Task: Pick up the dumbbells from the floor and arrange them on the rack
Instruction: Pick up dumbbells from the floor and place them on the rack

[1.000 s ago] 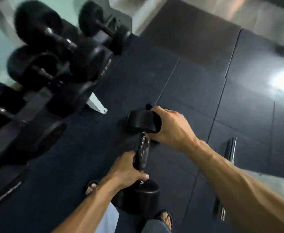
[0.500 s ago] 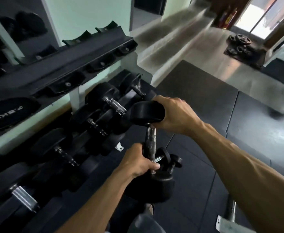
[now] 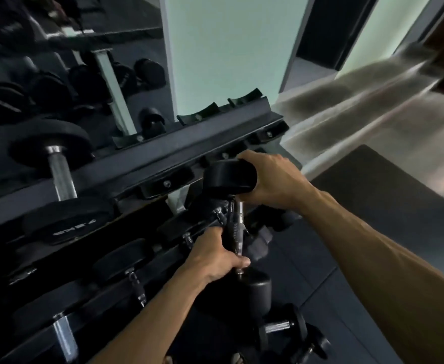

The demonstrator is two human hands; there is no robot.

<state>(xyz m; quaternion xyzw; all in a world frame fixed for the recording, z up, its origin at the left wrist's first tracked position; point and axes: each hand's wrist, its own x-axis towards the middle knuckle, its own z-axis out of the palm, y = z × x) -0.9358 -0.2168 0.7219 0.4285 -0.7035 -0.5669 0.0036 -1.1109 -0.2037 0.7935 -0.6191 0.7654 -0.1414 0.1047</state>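
We hold a black dumbbell (image 3: 235,227) in the air in front of the rack (image 3: 142,164), its long axis running nearly upright, tilted slightly away from us, one head up toward the upper shelf and the other down toward the floor mat (image 3: 346,232); our left hand (image 3: 217,257) wraps its fingers round the knurled steel handle just above the lower head, thumb across the bar; our right hand (image 3: 273,179) cups the upper head from the right side, fingers curled over its top edge; beyond the fingers of that hand lie the rack's vacant cradles; left of our left fingers a larger dumbbell (image 3: 60,179) rests on the upper shelf, its handle pointing toward us; below our left wrist a small dumbbell (image 3: 281,328) lies on the floor.
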